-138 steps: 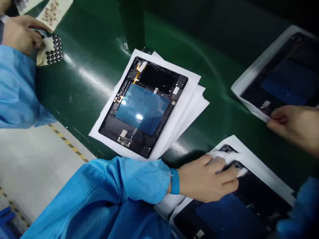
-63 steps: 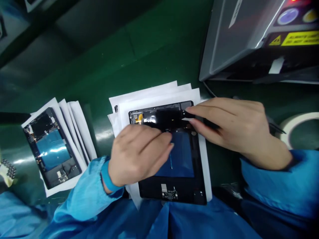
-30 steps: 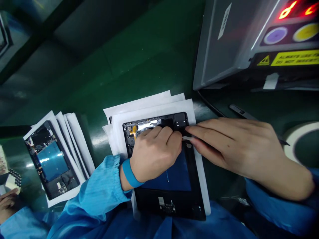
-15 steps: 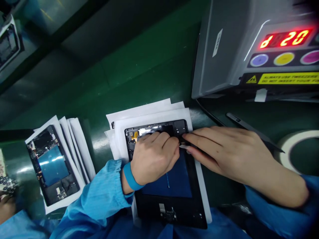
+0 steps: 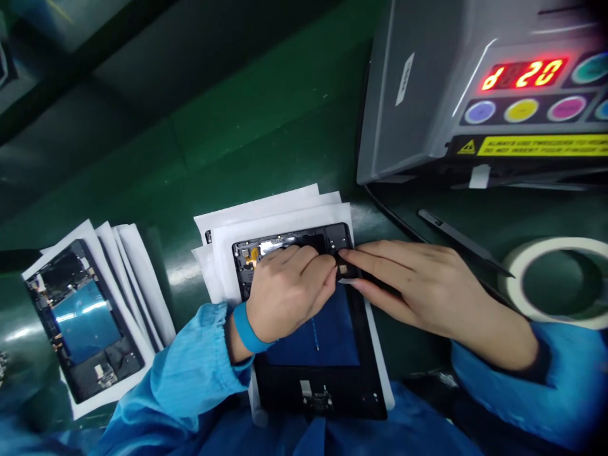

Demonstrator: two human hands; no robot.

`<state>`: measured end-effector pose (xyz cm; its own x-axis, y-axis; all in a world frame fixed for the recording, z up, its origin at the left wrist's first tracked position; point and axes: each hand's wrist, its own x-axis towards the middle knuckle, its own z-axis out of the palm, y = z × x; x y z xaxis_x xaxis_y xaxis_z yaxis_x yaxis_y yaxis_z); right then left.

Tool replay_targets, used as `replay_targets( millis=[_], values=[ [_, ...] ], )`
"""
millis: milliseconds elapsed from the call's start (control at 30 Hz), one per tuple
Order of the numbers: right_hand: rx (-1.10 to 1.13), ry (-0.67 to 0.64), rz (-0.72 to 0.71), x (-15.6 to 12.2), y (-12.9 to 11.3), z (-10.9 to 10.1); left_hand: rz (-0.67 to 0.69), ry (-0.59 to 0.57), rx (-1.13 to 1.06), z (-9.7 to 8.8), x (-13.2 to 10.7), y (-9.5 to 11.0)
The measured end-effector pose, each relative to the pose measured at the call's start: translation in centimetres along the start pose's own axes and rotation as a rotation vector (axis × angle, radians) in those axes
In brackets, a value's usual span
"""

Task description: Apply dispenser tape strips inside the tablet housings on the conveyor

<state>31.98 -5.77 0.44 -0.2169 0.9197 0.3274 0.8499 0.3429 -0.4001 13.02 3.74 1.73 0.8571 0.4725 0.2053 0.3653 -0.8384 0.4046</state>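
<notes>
Lying in front of the person, in the head view, an open tablet [image 5: 320,386] is seen face up on a stack of white sheets [image 5: 280,225], on a green table [image 5: 266,145]. Its blue panel [image 5: 332,335] is partly covered by the left hand [image 5: 287,291], which is held over the upper part of the tablet. The left fingers are curled together; whether anything is pinched can't be told, tips mostly hidden. A blue band [image 5: 250,329] is worn on that wrist. The upper right edge of the tablet is reached over by the right hand [image 5: 422,285]; its forefinger and thumb tips are seen slightly apart, but whether something small is gripped can't be told. To the left, another open tablet [image 5: 85,323] is laid at a slant on its own sheets. To the right, a slim grey tool [image 5: 458,237] is placed just beside a tape roll [image 5: 565,244]. Above these, a grey machine [image 5: 403,126] with a lit red display [image 5: 525,74] and coloured buttons is seen.
</notes>
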Motion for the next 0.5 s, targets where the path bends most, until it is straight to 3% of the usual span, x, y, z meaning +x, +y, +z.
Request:
replay_targets(
  millis=[500],
  values=[
    [-0.006,0.033,-0.025,-0.28,-0.03,0.15,0.043,-0.003,-0.008,-0.11,0.03,-0.19]
  ],
)
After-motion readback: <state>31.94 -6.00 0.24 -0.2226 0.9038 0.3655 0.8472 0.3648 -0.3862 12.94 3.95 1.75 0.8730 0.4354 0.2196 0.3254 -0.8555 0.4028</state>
